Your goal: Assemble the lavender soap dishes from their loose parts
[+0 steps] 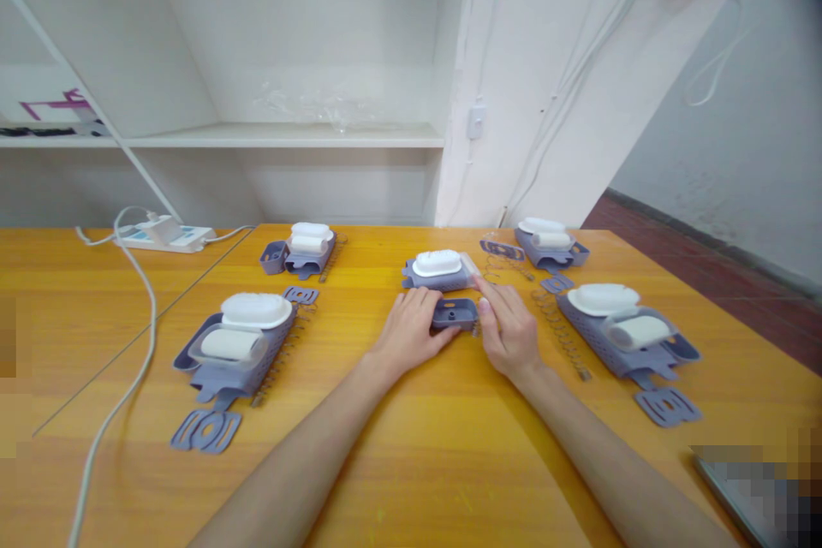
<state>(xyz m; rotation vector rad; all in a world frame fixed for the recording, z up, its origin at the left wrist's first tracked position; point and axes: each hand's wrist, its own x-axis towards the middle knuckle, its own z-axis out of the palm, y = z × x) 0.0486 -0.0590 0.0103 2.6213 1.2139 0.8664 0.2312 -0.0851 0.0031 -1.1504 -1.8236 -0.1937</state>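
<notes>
My left hand (417, 327) is closed on a small grey-purple plastic tray (455, 314), its thumb along the near wall and its fingers over the left end. At the tray's right end is my right hand (509, 330), thumb and index finger apart. Its index fingertip touches or lies just in front of a translucent plastic piece (471, 265); the hand partly hides this. Just behind the tray lies a grey-purple perforated holder (420, 281) with a white oval dish (437, 263) on top. A bit of metal coil shows below the tray's right end.
Similar sets with white rollers stand at front left (232, 344), back left (308, 245), back right (550, 241) and front right (639, 331). Wire coils (565, 342) and flat grey plates (206, 431) lie beside them. A power strip (168, 235) trails a white cable (151, 317).
</notes>
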